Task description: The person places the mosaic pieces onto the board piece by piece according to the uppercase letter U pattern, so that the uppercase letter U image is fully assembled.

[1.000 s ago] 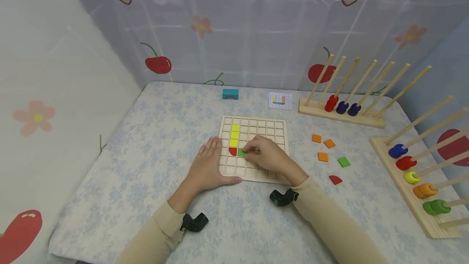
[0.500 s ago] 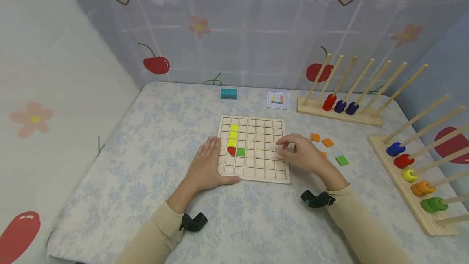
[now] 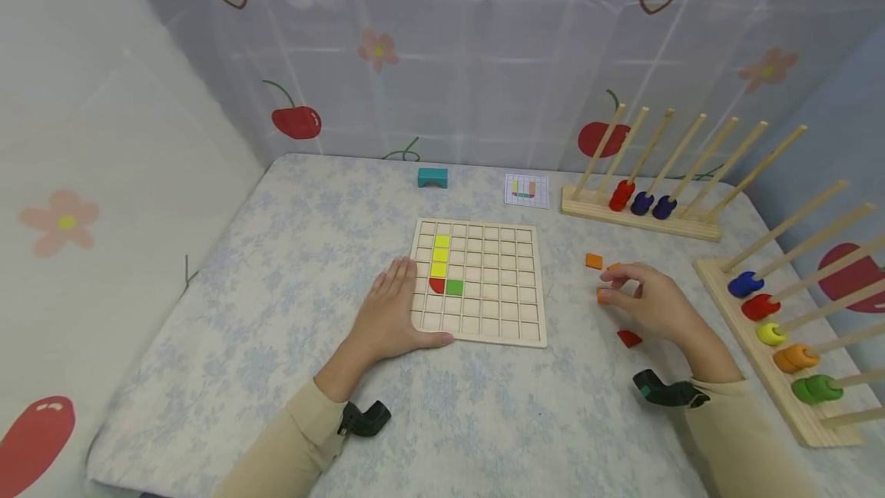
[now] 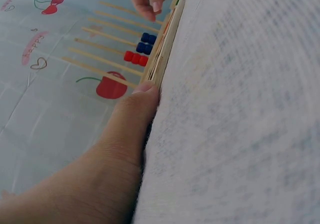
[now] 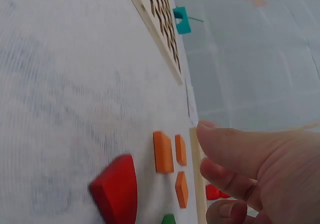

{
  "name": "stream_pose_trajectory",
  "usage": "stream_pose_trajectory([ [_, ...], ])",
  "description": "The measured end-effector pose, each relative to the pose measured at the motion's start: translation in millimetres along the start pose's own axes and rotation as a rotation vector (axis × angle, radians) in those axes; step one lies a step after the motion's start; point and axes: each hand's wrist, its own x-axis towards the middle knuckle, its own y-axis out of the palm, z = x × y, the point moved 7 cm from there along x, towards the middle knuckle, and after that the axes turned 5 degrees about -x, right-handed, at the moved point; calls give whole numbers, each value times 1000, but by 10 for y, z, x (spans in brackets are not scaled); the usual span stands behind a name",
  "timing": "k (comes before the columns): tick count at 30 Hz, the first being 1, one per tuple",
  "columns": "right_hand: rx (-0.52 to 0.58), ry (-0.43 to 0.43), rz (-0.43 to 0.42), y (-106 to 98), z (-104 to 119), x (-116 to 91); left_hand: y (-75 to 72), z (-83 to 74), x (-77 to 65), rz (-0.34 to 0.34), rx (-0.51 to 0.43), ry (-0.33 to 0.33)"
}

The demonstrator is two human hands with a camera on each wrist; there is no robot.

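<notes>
My left hand (image 3: 392, 313) rests along the left side of a wooden grid board (image 3: 498, 275), fingers straight, thumb at the front edge. On the board, yellow squares (image 3: 440, 255) form a column above a red quarter-circle tile (image 3: 436, 285), with a green square tile (image 3: 454, 287) beside the red one. To the right of the board, my right hand (image 3: 650, 302) hovers over loose tiles, fingers loosely bent and holding nothing. The right wrist view has three orange squares (image 5: 163, 152), a red quarter-circle piece (image 5: 115, 191) and part of a green tile (image 5: 169, 219) below the fingers.
Behind the board lie a printed pattern card (image 3: 527, 190) and a teal arch block (image 3: 432, 177). One wooden peg rack with coloured beads (image 3: 643, 214) stands at the back right. Another peg rack (image 3: 781, 352) stands along the right side.
My right hand has let go of the green tile beside the red one on the board and moved right, over the loose tiles. The left hand has stayed put.
</notes>
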Motion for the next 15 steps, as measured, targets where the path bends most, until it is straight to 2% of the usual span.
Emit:
stream_pose_trajectory([
  [8,-60,69,-1,-95,-302,-112,-38,-31,-15,-12,-9,10],
  [15,-64,89,6,-126,-431,-171,-36,-36,-10,-4,-11,4],
])
